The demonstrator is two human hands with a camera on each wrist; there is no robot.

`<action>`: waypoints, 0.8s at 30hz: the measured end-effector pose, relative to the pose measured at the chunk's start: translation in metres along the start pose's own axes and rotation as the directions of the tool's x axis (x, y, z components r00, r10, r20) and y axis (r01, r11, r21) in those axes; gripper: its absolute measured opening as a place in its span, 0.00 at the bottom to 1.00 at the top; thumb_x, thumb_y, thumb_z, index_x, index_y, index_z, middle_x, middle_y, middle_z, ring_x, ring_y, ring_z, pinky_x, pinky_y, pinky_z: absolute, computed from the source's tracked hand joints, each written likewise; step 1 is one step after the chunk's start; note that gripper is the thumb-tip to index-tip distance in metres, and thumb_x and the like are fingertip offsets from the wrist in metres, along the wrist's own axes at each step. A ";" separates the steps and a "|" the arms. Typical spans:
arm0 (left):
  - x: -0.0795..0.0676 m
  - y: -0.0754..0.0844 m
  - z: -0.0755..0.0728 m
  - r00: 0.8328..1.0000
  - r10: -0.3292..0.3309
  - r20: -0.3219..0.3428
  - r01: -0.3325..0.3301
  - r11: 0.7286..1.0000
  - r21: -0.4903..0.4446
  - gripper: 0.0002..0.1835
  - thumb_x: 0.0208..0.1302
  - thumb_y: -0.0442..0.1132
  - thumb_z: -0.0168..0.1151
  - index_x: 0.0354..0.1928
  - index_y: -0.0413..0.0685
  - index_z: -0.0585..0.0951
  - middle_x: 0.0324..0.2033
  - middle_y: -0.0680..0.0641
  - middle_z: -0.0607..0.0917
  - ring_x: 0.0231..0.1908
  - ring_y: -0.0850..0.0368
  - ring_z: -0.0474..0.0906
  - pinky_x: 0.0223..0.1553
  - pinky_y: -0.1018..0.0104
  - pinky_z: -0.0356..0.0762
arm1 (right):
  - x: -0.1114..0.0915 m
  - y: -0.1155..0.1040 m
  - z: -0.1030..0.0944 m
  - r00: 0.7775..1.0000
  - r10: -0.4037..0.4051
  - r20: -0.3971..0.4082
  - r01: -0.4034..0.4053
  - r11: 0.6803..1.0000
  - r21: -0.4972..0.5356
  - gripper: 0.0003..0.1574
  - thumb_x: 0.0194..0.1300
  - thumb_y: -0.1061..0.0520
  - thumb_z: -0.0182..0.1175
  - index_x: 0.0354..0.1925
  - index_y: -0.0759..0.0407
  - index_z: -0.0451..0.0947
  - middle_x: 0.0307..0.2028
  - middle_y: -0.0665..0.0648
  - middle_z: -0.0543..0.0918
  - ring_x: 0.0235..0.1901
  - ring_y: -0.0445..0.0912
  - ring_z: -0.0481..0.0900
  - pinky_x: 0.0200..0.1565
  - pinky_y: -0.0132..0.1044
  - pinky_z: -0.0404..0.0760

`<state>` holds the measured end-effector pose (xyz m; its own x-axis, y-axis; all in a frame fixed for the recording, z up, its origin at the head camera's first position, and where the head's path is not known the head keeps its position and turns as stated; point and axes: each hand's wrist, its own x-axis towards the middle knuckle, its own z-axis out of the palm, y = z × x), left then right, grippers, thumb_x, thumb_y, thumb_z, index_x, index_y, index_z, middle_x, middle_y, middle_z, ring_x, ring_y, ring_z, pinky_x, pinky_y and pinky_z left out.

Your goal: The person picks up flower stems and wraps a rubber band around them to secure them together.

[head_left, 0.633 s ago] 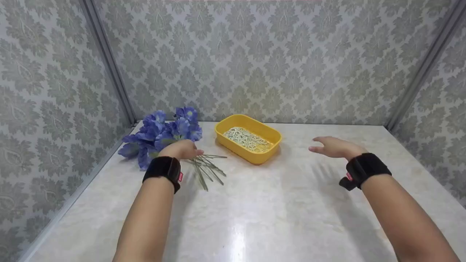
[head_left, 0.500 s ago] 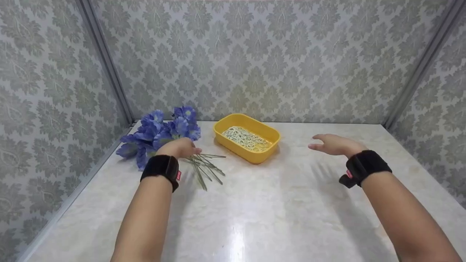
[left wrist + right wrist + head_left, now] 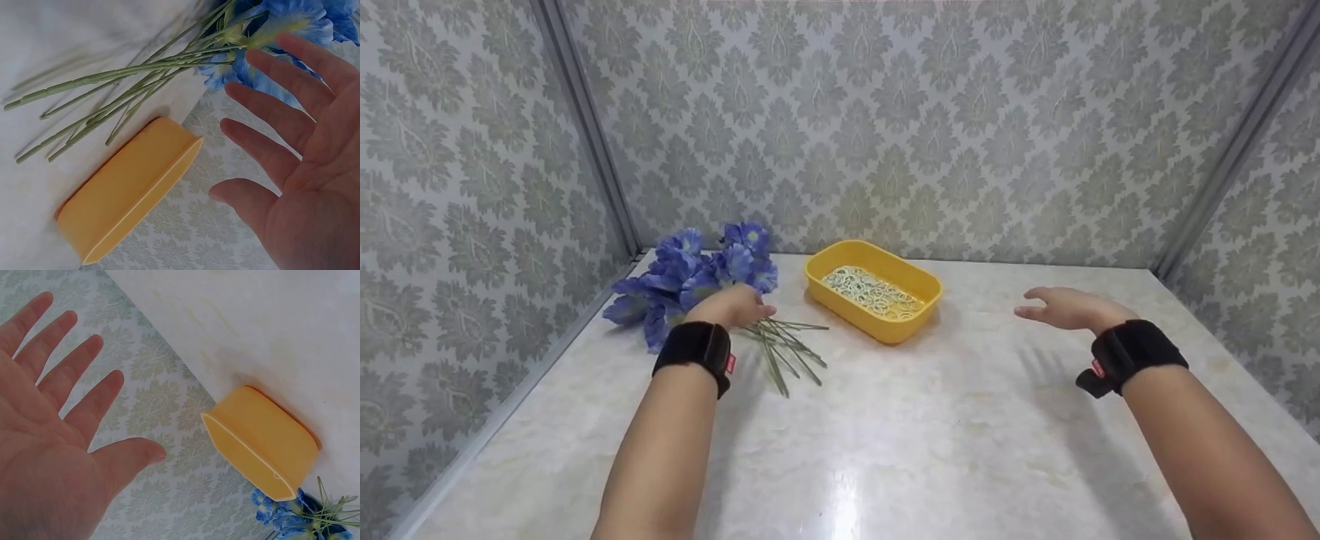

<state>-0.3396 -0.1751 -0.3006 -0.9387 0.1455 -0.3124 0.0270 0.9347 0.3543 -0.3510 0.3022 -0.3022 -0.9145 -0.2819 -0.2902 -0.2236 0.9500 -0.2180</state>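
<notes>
My left hand (image 3: 727,306) hovers over the near side of a bunch of blue artificial flowers (image 3: 682,274). In the left wrist view its fingers (image 3: 264,146) are spread and hold nothing, with the green stems (image 3: 129,70) lying past the fingertips. The stems fan out on the table toward the front right. My right hand (image 3: 1072,307) is held above the table to the right of a yellow plastic box (image 3: 862,311), apart from it. The right wrist view shows the fingers (image 3: 84,363) spread and the palm bare. Inside the box lie many small pale rings (image 3: 870,291).
A pale marbled table (image 3: 930,450) carries everything. A patterned back wall (image 3: 885,135) rises right behind the box and flowers, and patterned panels stand at both sides. Black bands (image 3: 1140,352) are strapped around both wrists.
My right hand has shifted slightly right, away from the box. The left hand stays over the flowers, and the head view has moved a little.
</notes>
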 end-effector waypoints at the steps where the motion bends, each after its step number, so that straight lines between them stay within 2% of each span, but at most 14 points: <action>1: 0.000 0.000 0.000 1.000 -0.002 -0.006 0.002 1.000 -0.004 0.31 0.85 0.51 0.48 0.73 0.31 0.72 0.72 0.31 0.75 0.73 0.35 0.70 0.75 0.42 0.70 | 0.000 0.001 0.000 1.000 0.001 0.000 -0.001 1.000 0.003 0.45 0.86 0.42 0.43 0.77 0.79 0.55 0.75 0.84 0.59 0.75 0.78 0.58 0.74 0.72 0.60; 6: 0.002 -0.002 0.000 1.000 -0.011 -0.020 0.010 1.000 -0.028 0.30 0.85 0.50 0.48 0.74 0.33 0.72 0.73 0.32 0.74 0.75 0.35 0.69 0.76 0.42 0.69 | 0.000 0.001 0.000 1.000 0.000 0.016 0.000 1.000 0.017 0.45 0.86 0.41 0.43 0.77 0.78 0.54 0.76 0.83 0.57 0.76 0.78 0.56 0.75 0.72 0.59; 9: 0.005 -0.004 0.002 0.999 -0.014 -0.049 0.012 0.999 -0.042 0.29 0.85 0.50 0.49 0.71 0.32 0.75 0.70 0.32 0.77 0.72 0.36 0.73 0.74 0.44 0.71 | 0.002 0.001 0.001 1.000 -0.009 0.024 0.009 1.000 0.020 0.45 0.86 0.41 0.43 0.77 0.78 0.54 0.76 0.83 0.57 0.76 0.78 0.55 0.75 0.72 0.59; 11: 0.008 -0.005 0.004 0.997 -0.019 -0.081 0.015 0.999 -0.045 0.26 0.85 0.50 0.49 0.62 0.31 0.80 0.60 0.31 0.83 0.63 0.38 0.79 0.69 0.47 0.75 | 0.002 0.002 0.002 0.999 -0.011 0.031 0.010 1.000 0.027 0.45 0.86 0.40 0.43 0.77 0.78 0.55 0.76 0.83 0.57 0.76 0.78 0.55 0.75 0.72 0.59; 13: 0.012 -0.008 0.006 0.991 -0.030 -0.128 0.025 0.999 -0.044 0.24 0.85 0.50 0.49 0.45 0.33 0.82 0.42 0.36 0.84 0.47 0.42 0.82 0.59 0.51 0.79 | 0.002 0.002 0.003 0.999 -0.012 0.036 0.011 0.999 0.031 0.46 0.86 0.40 0.43 0.77 0.78 0.55 0.76 0.83 0.57 0.76 0.78 0.55 0.75 0.72 0.59; 15: 0.015 -0.011 0.008 0.984 -0.060 -0.166 0.050 0.997 -0.061 0.23 0.85 0.50 0.49 0.33 0.40 0.77 0.29 0.43 0.76 0.33 0.49 0.76 0.48 0.54 0.76 | 0.003 0.003 0.004 0.999 -0.006 0.038 0.005 0.999 0.034 0.46 0.86 0.39 0.43 0.77 0.77 0.55 0.76 0.82 0.56 0.76 0.77 0.55 0.75 0.72 0.60; 17: 0.019 -0.014 0.010 0.974 -0.107 -0.199 0.090 0.992 -0.094 0.22 0.85 0.50 0.49 0.29 0.46 0.72 0.24 0.49 0.68 0.26 0.55 0.67 0.41 0.58 0.71 | 0.002 0.004 0.005 0.999 -0.004 0.034 0.003 1.000 0.029 0.46 0.86 0.39 0.44 0.77 0.77 0.55 0.77 0.82 0.57 0.76 0.77 0.55 0.75 0.72 0.60; 19: 0.022 -0.018 0.014 0.960 -0.154 -0.234 0.126 0.983 -0.132 0.21 0.85 0.49 0.49 0.33 0.44 0.76 0.24 0.48 0.69 0.25 0.56 0.65 0.38 0.60 0.68 | 0.002 0.005 0.006 0.999 0.004 0.033 -0.004 1.000 0.028 0.45 0.86 0.40 0.44 0.78 0.76 0.55 0.77 0.82 0.56 0.76 0.77 0.55 0.75 0.72 0.60; 21: 0.024 -0.021 0.018 0.944 -0.197 -0.263 0.156 0.973 -0.170 0.21 0.86 0.48 0.48 0.43 0.38 0.81 0.30 0.42 0.77 0.27 0.54 0.70 0.38 0.59 0.71 | 0.001 0.006 0.007 0.999 0.007 0.032 -0.008 1.000 0.028 0.45 0.86 0.40 0.44 0.77 0.76 0.56 0.77 0.82 0.56 0.76 0.77 0.55 0.75 0.71 0.61; 23: 0.025 -0.024 0.023 0.931 -0.227 -0.287 0.174 0.964 -0.200 0.23 0.86 0.47 0.47 0.54 0.33 0.82 0.43 0.34 0.84 0.37 0.46 0.80 0.44 0.55 0.77 | 0.001 0.008 0.009 0.999 0.009 0.036 -0.011 0.999 0.032 0.45 0.86 0.41 0.44 0.77 0.77 0.56 0.77 0.82 0.56 0.76 0.77 0.55 0.74 0.72 0.61; 24: 0.025 -0.025 0.026 0.926 -0.240 -0.293 0.180 0.960 -0.216 0.24 0.86 0.47 0.46 0.60 0.31 0.81 0.52 0.31 0.84 0.44 0.42 0.82 0.48 0.51 0.79 | 0.001 0.009 0.009 0.999 0.005 0.037 -0.006 1.000 0.029 0.45 0.86 0.40 0.44 0.77 0.77 0.56 0.77 0.82 0.56 0.76 0.78 0.56 0.74 0.72 0.62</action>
<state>-0.3551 -0.1869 -0.3399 -0.9760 -0.1845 -0.1158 -0.2175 0.8530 0.4744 -0.3505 0.3094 -0.3131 -0.9026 -0.2816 -0.3255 -0.2080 0.9475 -0.2429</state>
